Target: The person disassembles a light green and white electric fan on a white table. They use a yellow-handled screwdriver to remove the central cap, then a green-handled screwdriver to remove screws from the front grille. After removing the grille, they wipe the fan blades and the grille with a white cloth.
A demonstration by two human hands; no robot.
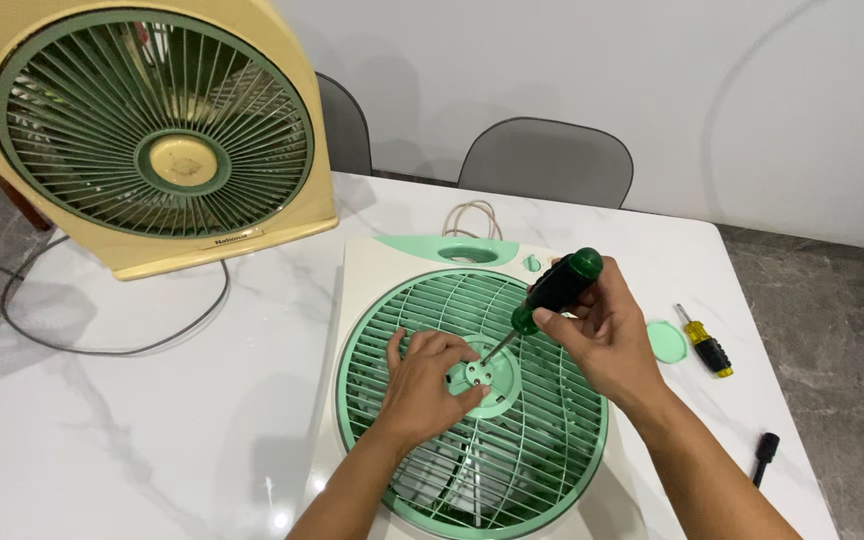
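White marble with thin grey veins makes the tabletop [152,400], smooth and shiny under the lamp. On it I see a box fan [372,300] lying flat, its square body cream plastic with a pale green handle part at the far edge. Its round grille [552,440] is mint green plastic, made of many thin curved ribs around a flat hub [482,380] with small holes.

At the far left stands a second fan [142,130], yellowish plastic with a dark green round grille and a small rectangular label low on its front; a grey cord [102,345] curves from it over the tabletop.

My left hand [422,385] rests on the grille, fingers spread and pressing beside the hub, holding nothing. My right hand [607,335] has its fingers closed around a screwdriver [557,288] with a glossy dark green and black handle; its thin metal tip touches the hub.

To the right lie a round mint green cap [666,341], just beside it a small yellow and black screwdriver [707,343], and near the edge a short black piece [765,455].
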